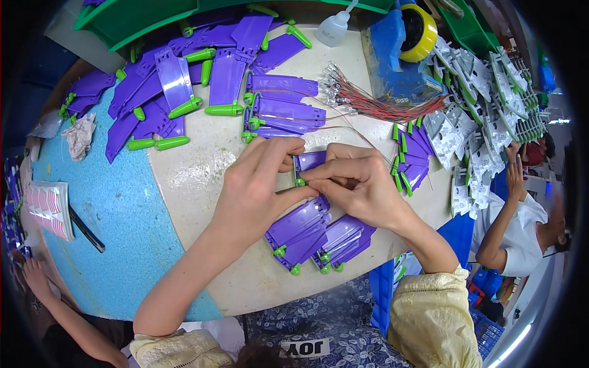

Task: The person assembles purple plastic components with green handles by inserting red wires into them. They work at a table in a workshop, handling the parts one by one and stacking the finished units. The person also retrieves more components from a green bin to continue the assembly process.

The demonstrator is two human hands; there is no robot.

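Observation:
My left hand (257, 184) and my right hand (362, 184) meet over the middle of the table, both pinching one small purple plastic part (310, 161) with a green tip. The fingertips of both hands press at the green tip (300, 181). A thin wire runs from the part toward the bundle of red wires (374, 104). Just below my hands lies a stack of purple parts with green tips (313, 236).
Many purple parts (202, 80) lie at the back of the pale table (202, 172). Grey plastic plates (485, 104) pile at the right. A squeeze bottle (334, 27), a yellow tape roll (420, 30), green bins (135, 18) stand behind. Other people sit at right (521, 227) and lower left (37, 276).

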